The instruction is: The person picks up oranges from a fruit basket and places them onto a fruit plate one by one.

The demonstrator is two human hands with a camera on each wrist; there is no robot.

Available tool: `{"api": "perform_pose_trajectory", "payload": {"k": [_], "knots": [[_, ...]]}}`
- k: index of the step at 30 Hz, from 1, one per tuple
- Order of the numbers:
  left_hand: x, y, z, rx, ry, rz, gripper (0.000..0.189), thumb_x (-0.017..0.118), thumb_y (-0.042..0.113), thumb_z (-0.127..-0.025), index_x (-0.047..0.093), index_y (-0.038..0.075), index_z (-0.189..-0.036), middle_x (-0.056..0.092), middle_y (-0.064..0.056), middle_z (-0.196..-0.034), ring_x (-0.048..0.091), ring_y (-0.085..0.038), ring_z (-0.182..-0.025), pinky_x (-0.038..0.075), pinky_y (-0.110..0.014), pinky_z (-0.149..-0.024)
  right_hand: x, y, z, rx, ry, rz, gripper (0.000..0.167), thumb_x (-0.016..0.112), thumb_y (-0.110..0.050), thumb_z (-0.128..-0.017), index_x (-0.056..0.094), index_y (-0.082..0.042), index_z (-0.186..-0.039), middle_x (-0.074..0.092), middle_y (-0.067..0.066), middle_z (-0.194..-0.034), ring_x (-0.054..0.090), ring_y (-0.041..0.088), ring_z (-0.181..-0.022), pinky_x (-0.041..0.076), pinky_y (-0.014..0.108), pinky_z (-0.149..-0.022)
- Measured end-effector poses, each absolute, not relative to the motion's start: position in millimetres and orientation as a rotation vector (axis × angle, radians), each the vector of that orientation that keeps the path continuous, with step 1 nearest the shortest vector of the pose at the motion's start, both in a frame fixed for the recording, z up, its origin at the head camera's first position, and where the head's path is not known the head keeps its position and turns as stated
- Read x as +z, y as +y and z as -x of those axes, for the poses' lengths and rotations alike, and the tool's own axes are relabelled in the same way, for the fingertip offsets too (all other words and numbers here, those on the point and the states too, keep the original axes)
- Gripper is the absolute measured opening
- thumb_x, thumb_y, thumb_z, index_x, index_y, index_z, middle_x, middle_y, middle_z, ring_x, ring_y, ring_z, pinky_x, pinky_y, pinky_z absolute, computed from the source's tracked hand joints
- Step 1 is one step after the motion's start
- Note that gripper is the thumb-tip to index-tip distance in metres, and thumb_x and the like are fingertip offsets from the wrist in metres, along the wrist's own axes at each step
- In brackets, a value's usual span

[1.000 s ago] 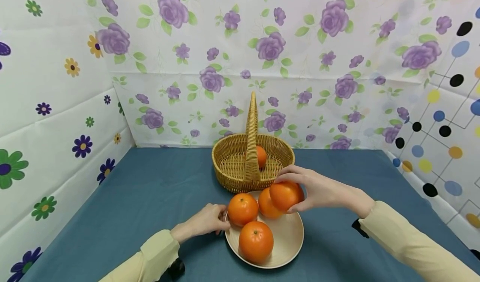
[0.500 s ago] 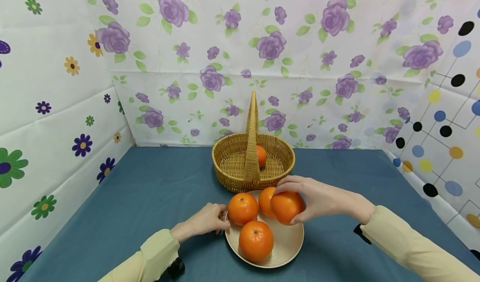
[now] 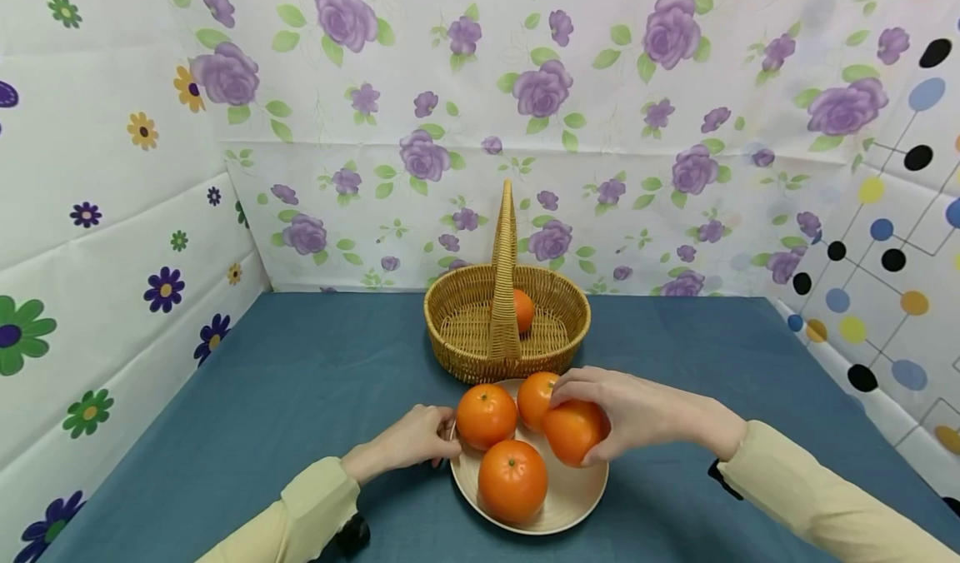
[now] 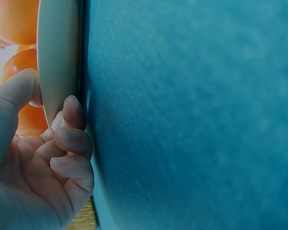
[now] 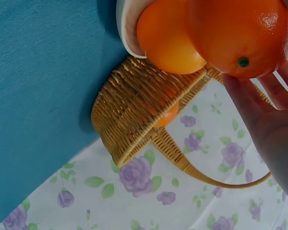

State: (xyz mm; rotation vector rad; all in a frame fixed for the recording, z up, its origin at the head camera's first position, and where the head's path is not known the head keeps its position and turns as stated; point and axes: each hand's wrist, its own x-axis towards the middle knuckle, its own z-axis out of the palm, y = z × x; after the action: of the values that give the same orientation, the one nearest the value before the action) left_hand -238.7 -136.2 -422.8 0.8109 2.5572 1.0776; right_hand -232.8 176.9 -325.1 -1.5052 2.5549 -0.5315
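Observation:
My right hand (image 3: 630, 413) grips an orange (image 3: 573, 434) over the right side of a cream plate (image 3: 573, 496). In the right wrist view the held orange (image 5: 242, 36) shows its green stem spot, with fingers spread under it. Three more oranges are on the plate: one at the back (image 3: 534, 398), partly hidden by the held one, one at the left (image 3: 486, 416) and one at the front (image 3: 513, 481). My left hand (image 3: 408, 442) pinches the plate's left rim; in the left wrist view the thumb lies over the rim (image 4: 60, 57) and the fingers curl below it.
Behind the plate stands a wicker basket (image 3: 457, 355) with a tall arched handle (image 3: 504, 271). One orange (image 3: 523, 311) lies inside, partly covered by the handle. A blue cloth (image 3: 337, 363) covers the table, and flowered sheets (image 3: 420, 72) hang at the back and sides.
The right hand has moved down and slightly toward the front with its orange, away from the basket. The left hand stays at the plate's rim.

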Motion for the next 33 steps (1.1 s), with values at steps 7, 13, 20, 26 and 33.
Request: {"api": "perform_pose_trajectory", "payload": {"k": [7,13,20,26,33], "knots": [[-422.2,-135.9,237.8,1.061,2.579,-0.826,0.009,0.061,0.012,-0.076,0.053,0.010,-0.072,0.053,0.001,-0.049,0.048,-0.011,-0.042,0.033,-0.022,-0.044,-328.5,175.5,230.1,-0.476,2.557,1.489,0.054,0.077,-0.033,-0.069,0.056,-0.021,-0.117,0.044,-0.008,-0.121,0.044,0.012,-0.107,0.041,0.033,-0.085],[-422.7,-135.8,238.0,1.065,2.577,-0.821,0.009,0.061,0.013,-0.075,0.053,0.011,-0.072,0.053,0.001,-0.048,0.048,-0.011,-0.042,0.033,-0.021,-0.044,-334.2,173.4,226.7,-0.397,2.558,1.521,0.054,0.077,-0.033,-0.068,0.057,-0.020,-0.117,0.045,-0.006,-0.121,0.044,0.014,-0.106,0.041,0.035,-0.083],[-423.6,-135.8,238.8,1.067,2.571,-0.824,0.009,0.061,0.015,-0.075,0.053,0.011,-0.072,0.053,0.002,-0.049,0.048,-0.011,-0.042,0.034,-0.021,-0.044,-340.0,170.2,224.7,-0.373,2.539,1.535,0.055,0.078,-0.032,-0.066,0.057,-0.019,-0.116,0.045,-0.007,-0.119,0.044,0.011,-0.102,0.043,0.032,-0.078],[-423.9,-135.8,239.3,1.077,2.550,-0.806,0.008,0.060,0.014,-0.076,0.053,0.011,-0.073,0.054,0.001,-0.050,0.048,-0.011,-0.043,0.034,-0.021,-0.044,-346.7,167.8,223.7,-0.360,2.528,1.595,0.055,0.080,-0.031,-0.064,0.059,-0.017,-0.112,0.044,-0.008,-0.115,0.044,0.010,-0.098,0.044,0.027,-0.075],[-423.8,-136.3,239.2,1.078,2.554,-0.815,0.009,0.061,0.013,-0.076,0.053,0.010,-0.073,0.054,0.001,-0.049,0.048,-0.011,-0.042,0.034,-0.021,-0.044,-351.7,164.9,222.0,-0.306,2.537,1.641,0.055,0.080,-0.030,-0.062,0.059,-0.017,-0.110,0.045,-0.009,-0.110,0.043,0.010,-0.095,0.044,0.027,-0.072]]}}
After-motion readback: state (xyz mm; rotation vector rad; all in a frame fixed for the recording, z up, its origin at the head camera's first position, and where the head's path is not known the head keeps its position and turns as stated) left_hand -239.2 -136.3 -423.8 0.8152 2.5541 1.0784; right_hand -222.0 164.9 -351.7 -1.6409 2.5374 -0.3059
